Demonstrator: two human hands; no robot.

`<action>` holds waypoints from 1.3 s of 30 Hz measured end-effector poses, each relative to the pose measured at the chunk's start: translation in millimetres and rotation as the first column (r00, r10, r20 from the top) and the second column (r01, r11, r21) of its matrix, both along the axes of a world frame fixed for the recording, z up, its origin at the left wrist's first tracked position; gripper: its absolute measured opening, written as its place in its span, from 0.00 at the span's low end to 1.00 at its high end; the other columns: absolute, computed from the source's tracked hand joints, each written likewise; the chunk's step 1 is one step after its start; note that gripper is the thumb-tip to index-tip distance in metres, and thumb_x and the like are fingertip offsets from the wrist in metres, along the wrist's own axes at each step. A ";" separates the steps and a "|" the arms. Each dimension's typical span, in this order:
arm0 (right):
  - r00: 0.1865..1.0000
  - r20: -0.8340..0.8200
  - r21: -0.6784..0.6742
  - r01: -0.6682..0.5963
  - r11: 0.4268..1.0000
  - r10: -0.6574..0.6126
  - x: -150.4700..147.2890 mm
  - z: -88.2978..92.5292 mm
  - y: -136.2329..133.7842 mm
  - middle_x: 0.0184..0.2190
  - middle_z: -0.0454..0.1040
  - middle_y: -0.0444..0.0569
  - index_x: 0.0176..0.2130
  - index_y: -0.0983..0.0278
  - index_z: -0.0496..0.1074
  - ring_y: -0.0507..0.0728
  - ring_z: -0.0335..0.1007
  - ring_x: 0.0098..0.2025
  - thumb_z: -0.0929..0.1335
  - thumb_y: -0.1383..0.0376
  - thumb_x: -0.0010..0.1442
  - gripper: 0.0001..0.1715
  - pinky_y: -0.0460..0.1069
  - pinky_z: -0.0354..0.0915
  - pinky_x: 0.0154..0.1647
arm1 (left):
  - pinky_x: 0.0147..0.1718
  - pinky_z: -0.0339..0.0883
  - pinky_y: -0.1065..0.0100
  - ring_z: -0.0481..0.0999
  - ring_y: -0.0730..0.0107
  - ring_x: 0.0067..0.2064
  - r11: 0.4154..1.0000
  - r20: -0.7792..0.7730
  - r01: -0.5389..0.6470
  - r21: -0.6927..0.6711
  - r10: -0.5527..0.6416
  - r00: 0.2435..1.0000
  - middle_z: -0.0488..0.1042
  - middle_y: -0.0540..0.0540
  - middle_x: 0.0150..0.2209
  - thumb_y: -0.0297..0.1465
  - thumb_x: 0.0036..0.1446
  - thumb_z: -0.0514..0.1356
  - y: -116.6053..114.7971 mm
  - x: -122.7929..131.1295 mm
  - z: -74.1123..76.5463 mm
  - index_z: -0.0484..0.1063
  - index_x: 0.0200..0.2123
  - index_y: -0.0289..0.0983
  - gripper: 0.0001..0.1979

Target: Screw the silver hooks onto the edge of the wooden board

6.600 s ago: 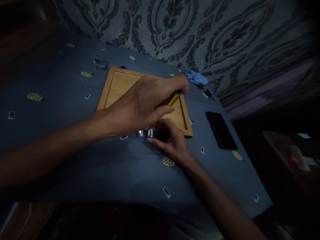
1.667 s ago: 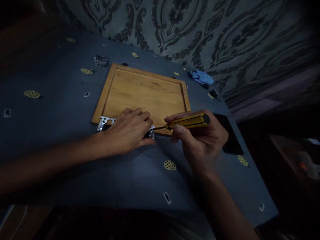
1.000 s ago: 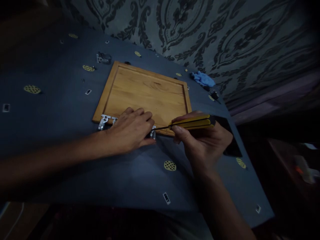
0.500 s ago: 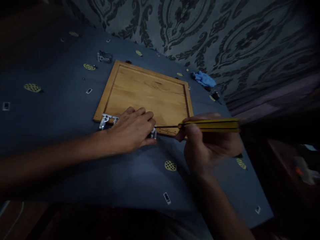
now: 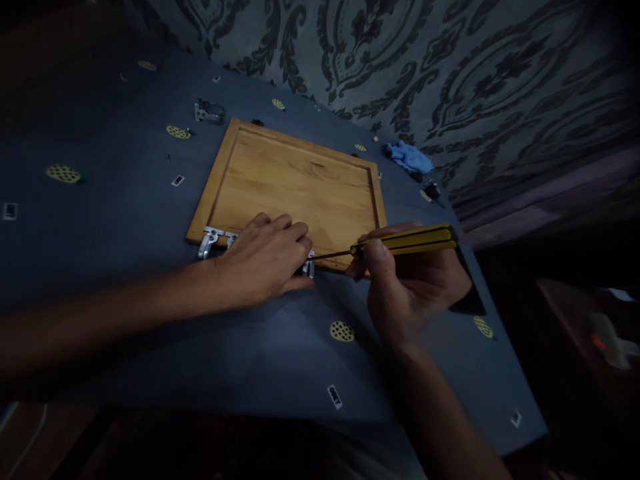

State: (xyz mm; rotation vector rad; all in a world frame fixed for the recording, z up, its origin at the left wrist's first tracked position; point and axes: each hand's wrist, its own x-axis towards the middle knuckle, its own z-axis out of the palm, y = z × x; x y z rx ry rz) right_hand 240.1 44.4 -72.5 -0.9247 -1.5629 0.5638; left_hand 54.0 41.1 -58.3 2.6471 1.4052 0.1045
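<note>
A framed wooden panel, like a small cabinet door, lies flat on the blue cloth. My left hand rests over its near edge, fingers bent down and thumb below, closed around a metal hinge that shows only in part. Another metal hinge sits at the near left corner, beside my wrist. My right hand is wrapped round the yellow handle of a screwdriver. Its shaft points left to the hinge by my left fingertips, where the tip is hidden.
A loose metal hinge lies behind the panel's left side, and a tiny screw-like piece nearer. A crumpled blue cloth or glove and a small dark object lie at the right. The patterned wall borders the table's back.
The screwdriver's handle has tilted and shifted slightly left, and my right fingers have turned around it. My left hand has stayed in place on the panel.
</note>
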 end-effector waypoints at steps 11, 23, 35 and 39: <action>0.999 0.024 0.003 -0.032 0.999 0.032 2.0 -2.8 2.2 0.30 0.76 0.41 0.36 0.57 0.77 0.50 0.70 0.21 0.76 0.58 0.62 0.08 0.48 0.68 0.20 | 0.48 0.66 0.55 0.75 0.49 0.52 1.000 0.016 0.003 -0.002 -0.003 1.000 0.76 0.38 0.45 0.46 0.67 0.62 -0.6 -1.3 0.3 0.76 0.44 0.32 0.21; 0.992 0.103 -0.103 -0.064 0.993 0.074 4.1 1.1 3.7 0.32 0.79 0.42 0.37 0.59 0.77 0.52 0.74 0.25 0.77 0.60 0.59 0.08 0.48 0.73 0.26 | 0.46 0.70 0.59 0.78 0.56 0.49 0.993 0.330 -0.014 -0.118 0.052 0.942 0.78 0.41 0.48 0.47 0.67 0.61 10.3 -14.5 20.4 0.74 0.51 0.35 0.22; 0.961 0.278 0.200 -0.057 0.978 -0.001 15.1 -6.7 14.9 0.22 0.72 0.42 0.24 0.60 0.70 0.55 0.70 0.26 0.75 0.61 0.57 0.15 0.52 0.68 0.28 | 0.40 0.67 0.66 0.75 0.69 0.40 0.980 0.609 0.122 0.159 -0.195 0.769 0.78 0.49 0.37 0.29 0.66 0.62 1.5 20.0 72.6 0.75 0.36 0.38 0.05; 0.964 0.259 0.145 -0.097 0.985 0.056 12.9 -2.0 17.2 0.23 0.73 0.41 0.24 0.59 0.71 0.56 0.72 0.27 0.77 0.59 0.57 0.16 0.52 0.70 0.29 | 0.38 0.68 0.66 0.74 0.70 0.35 0.989 0.617 0.091 0.120 -0.146 0.773 0.76 0.51 0.32 0.29 0.64 0.63 4.0 20.4 70.5 0.73 0.32 0.38 0.06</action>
